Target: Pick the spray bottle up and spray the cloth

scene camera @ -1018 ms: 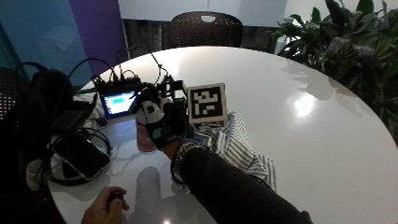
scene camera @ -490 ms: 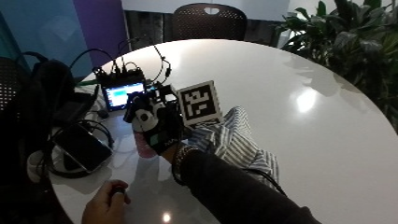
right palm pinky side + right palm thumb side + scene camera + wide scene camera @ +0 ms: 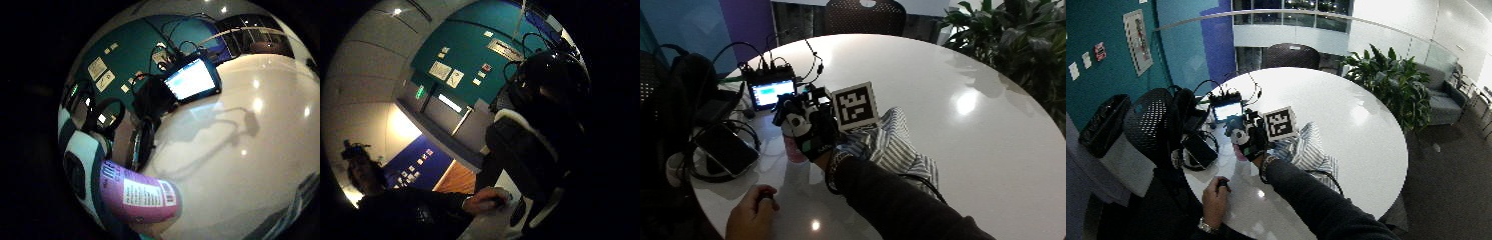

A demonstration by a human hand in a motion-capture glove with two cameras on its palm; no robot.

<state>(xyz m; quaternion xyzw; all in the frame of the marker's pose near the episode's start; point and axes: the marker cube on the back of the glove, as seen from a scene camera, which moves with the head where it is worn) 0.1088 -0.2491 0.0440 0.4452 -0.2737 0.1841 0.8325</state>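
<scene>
No legible text on anything.

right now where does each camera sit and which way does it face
Little finger side palm view: at the gloved hand's palm, facing the pink labelled spray bottle and lit screen; no hand shows.
Thumb side palm view: same palm, facing the room; the bare hand shows.
Outside view: above the round white table, facing the gloved right hand at the bottle and the striped cloth.
Wide outside view: higher, same scene.
Both outside views share the cloth.

black-gloved hand | pink spray bottle, white label, in its grasp | blue-and-white striped cloth beside it | glossy white counter beneath
</scene>
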